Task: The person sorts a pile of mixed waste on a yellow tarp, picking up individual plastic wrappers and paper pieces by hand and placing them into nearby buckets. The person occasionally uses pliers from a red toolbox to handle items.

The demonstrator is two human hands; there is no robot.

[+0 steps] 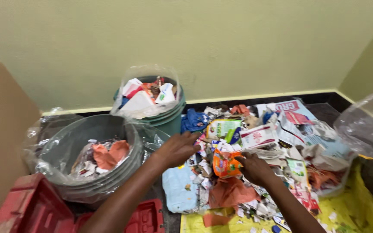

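Orange wrapper (226,164), crumpled, sits pinched in our right hand (255,168) near the middle of the litter heap (281,142). Our left hand (177,149) lies flat and spread on scraps just left of it, holding nothing. Left of that stands the grey bin (65,151), the green bin (169,118) farther off.

Orange wrapper (226,164), grey bin (72,142)

Grey bucket (72,142) and green bucket (169,121) crowd the left; litter pile (264,151) fills the right.
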